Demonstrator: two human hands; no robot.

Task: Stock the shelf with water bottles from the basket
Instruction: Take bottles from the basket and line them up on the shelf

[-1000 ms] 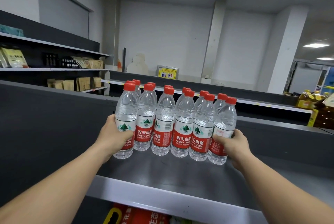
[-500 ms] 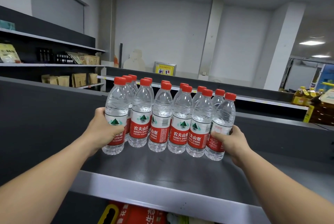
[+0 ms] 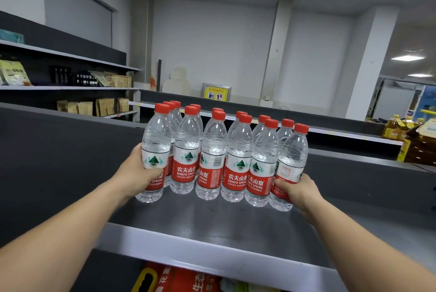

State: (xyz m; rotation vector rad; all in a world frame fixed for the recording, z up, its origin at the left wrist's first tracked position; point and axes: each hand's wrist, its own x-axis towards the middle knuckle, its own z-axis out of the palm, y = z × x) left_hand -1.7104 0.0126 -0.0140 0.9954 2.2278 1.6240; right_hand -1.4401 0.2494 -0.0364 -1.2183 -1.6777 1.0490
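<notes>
A block of bottles (image 3: 219, 157) stands upright on the shelf (image 3: 212, 239), two rows deep, its long axis running left to right and set well back from the front edge. It is bracketed by both hands, each equally near. The left end bottle (image 3: 154, 152) is grasped by the left hand (image 3: 139, 173), thumb across the label, fingers hidden behind. The right end bottle (image 3: 291, 166) is grasped low by the right hand (image 3: 296, 189), fingers curled over the red band. Both arms are stretched forward, converging inward. The next move is judged to be a squeeze or slide of the row. No basket is seen.
</notes>
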